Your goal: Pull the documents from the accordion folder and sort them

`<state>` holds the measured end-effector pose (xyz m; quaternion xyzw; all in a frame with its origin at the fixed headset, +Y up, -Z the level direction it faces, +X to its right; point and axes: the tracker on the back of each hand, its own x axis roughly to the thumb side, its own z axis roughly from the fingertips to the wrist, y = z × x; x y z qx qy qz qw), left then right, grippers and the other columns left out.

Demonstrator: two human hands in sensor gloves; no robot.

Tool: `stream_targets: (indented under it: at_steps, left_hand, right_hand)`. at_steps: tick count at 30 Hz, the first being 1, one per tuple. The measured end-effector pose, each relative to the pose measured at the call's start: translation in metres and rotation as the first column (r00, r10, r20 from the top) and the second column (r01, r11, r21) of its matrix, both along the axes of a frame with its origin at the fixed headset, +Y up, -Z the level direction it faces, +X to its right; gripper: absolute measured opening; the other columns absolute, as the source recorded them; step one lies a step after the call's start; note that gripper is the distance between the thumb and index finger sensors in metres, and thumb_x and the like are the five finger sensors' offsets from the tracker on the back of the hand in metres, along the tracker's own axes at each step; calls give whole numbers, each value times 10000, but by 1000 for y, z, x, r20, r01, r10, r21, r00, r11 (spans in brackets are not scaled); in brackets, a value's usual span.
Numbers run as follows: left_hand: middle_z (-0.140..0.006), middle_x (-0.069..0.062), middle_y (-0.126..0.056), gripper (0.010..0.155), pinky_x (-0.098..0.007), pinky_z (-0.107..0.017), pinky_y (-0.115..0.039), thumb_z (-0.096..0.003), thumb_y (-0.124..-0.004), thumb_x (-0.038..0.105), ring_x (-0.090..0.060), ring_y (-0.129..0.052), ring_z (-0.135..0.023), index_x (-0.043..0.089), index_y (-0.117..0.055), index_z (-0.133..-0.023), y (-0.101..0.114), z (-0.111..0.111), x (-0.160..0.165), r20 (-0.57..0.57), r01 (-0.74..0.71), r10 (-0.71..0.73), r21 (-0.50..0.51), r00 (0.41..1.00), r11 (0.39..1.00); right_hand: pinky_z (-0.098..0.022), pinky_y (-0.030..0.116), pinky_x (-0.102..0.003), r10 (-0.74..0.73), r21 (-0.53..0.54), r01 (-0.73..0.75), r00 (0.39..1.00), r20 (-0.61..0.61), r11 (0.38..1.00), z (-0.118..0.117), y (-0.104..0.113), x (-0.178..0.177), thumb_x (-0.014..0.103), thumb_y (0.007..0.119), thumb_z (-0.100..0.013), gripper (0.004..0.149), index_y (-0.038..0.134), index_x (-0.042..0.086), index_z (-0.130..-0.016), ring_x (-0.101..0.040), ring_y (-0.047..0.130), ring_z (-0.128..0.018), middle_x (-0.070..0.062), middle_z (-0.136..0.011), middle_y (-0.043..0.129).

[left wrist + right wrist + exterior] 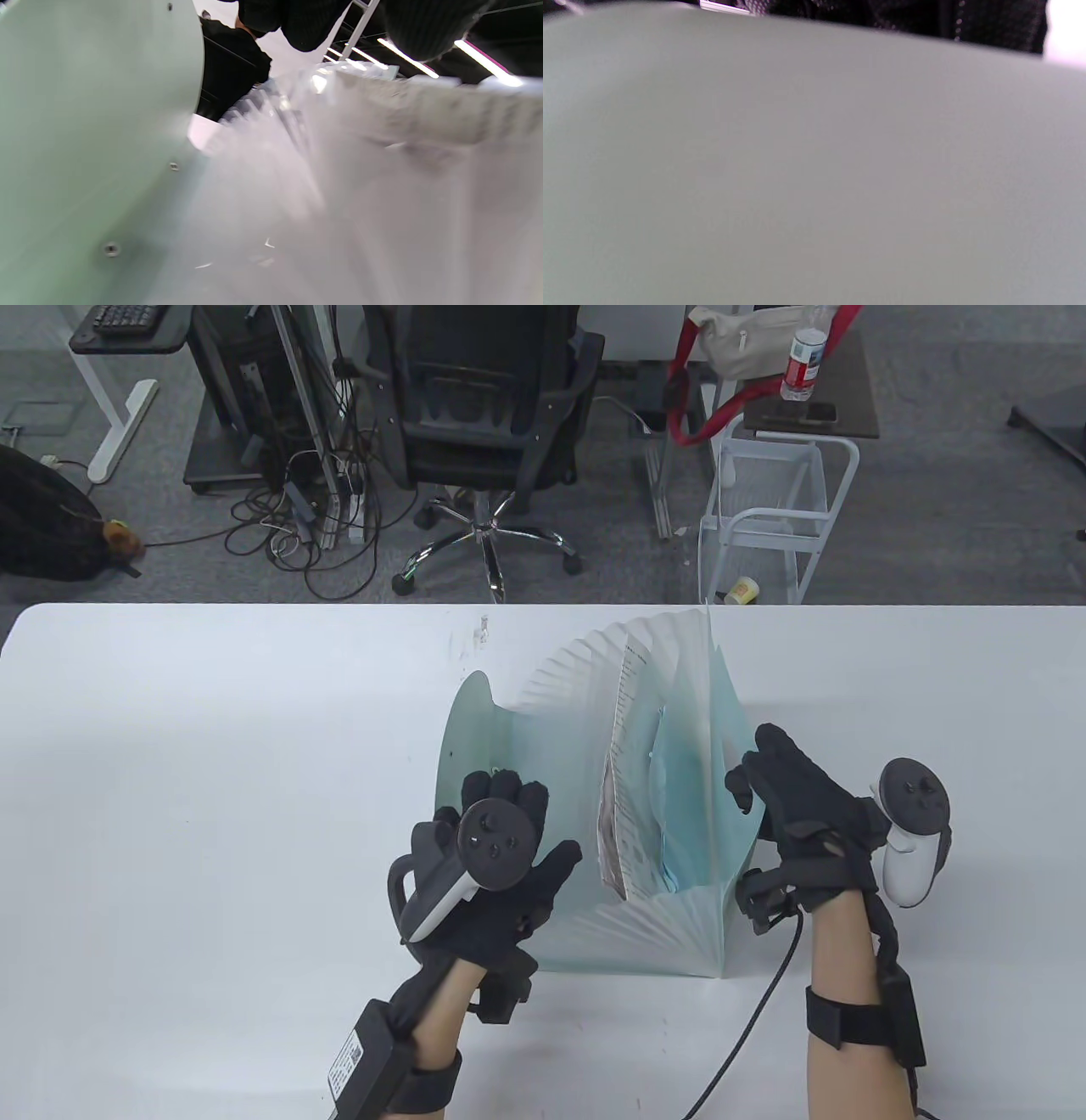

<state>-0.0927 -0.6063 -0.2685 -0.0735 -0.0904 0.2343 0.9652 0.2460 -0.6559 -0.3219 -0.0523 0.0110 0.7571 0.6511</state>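
Now we see the accordion folder [594, 814] fanned open, upright on the surface [212, 772]. Left hand [492, 865] presses flat on the front cover, fingers spread; right hand [797, 814] grips the back panel. A document [618, 806] stands in a pocket; letting go of either side could collapse the folder and trap it.

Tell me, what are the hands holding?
The folder: left hand presses its left cover; right hand grips its right cover's edge.

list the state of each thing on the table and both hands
folder: standing, fanned wide open
papers: upright in a pocket, not pulled out
left hand: fingers spread flat on the left cover
right hand: holds the right cover
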Motion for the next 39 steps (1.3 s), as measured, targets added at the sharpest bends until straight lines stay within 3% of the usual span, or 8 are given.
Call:
stream_targets:
  at_steps: [4,10,14,17,21,32,39]
  left_hand:
    - [-1171,-133,-490,726,-563,-766,-438,-522,-652,616,-390,-521,-1055,243,-490,-1123,21,-2,14,90,-138,134,40,987,990]
    - [-1131,-118,-566,741,-412,-655,-686,-531,-659,623,-242,-790,-820,234,-451,-1126,44,-15,42,225,-303,288,31,931,953]
    - [-1003,-160,-795,714,-351,-361,-837,-539,-628,617,-198,-999,-435,183,-526,-1097,45,-32,52,187,-289,285,-9,940,957]
    - [-902,-158,-897,681,-307,-226,-860,-557,-596,587,-156,-1036,-272,125,-576,-1057,40,-43,53,88,-242,241,-2,966,970]
    - [-850,-154,-940,631,-316,-197,-867,-576,-574,508,-169,-1054,-226,64,-604,-1024,32,-52,55,45,-189,191,-44,981,981]
    - [-864,-81,-965,578,-368,-260,-871,-572,-601,469,-231,-1066,-298,115,-646,-1027,30,-63,57,-8,-41,40,-129,999,991]
    - [-827,-64,-989,551,-373,-278,-882,-500,-869,322,-221,-1085,-315,156,-712,-1001,29,-68,62,-40,85,-92,-149,995,985]
  right_hand:
    - [-421,793,-600,7,1,-7,1000,-10,1000,0,1,-3,524,764,-462,729,525,105,-1009,-529,842,-710,-198,-799,787]
    - [-418,798,-597,35,10,-35,999,-14,999,2,3,-7,521,755,-465,727,518,103,-1011,-531,845,-707,-201,-799,785]
    - [-418,798,-596,30,9,-30,999,-17,1000,2,3,-8,521,753,-467,727,516,102,-1012,-529,844,-708,-201,-799,784]
    - [-420,798,-596,23,10,-23,999,-23,1000,3,3,-7,523,754,-465,727,521,103,-1011,-530,842,-710,-200,-801,783]
    - [-421,798,-596,17,9,-17,999,-30,1000,4,3,-7,525,756,-464,718,542,103,-1005,-528,843,-711,-200,-802,784]
    - [-424,797,-593,12,12,-11,999,-34,1000,4,3,-8,526,755,-461,715,553,101,-1000,-527,841,-712,-203,-801,784]
    - [-421,795,-593,21,17,-20,999,-30,1000,4,2,-9,519,748,-461,696,574,104,-992,-530,843,-706,-207,-795,787]
